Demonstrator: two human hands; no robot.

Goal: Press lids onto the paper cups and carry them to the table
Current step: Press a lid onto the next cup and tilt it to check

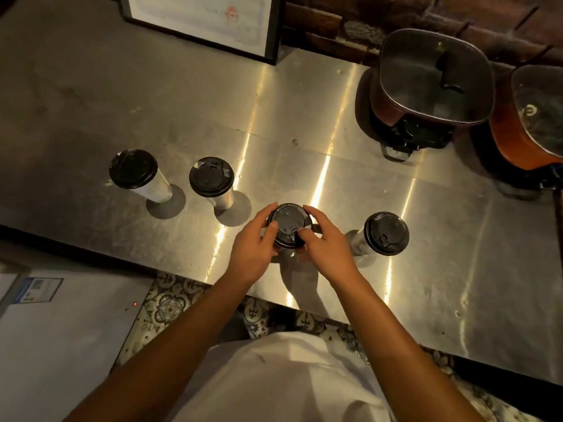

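I see four paper cups standing on the steel counter [304, 117], each with a black lid, so their contents are hidden. My left hand [254, 246] and right hand [324, 242] are clamped around the lid [289, 222] of the middle cup near the counter's near edge. Two lidded cups [134, 170] [212, 178] stand to the left, one [385, 234] just right. Two covered pots [432, 83] [536, 117] sit far right, a framed sheet [201, 19] at the far edge; between them the counter lies bare.
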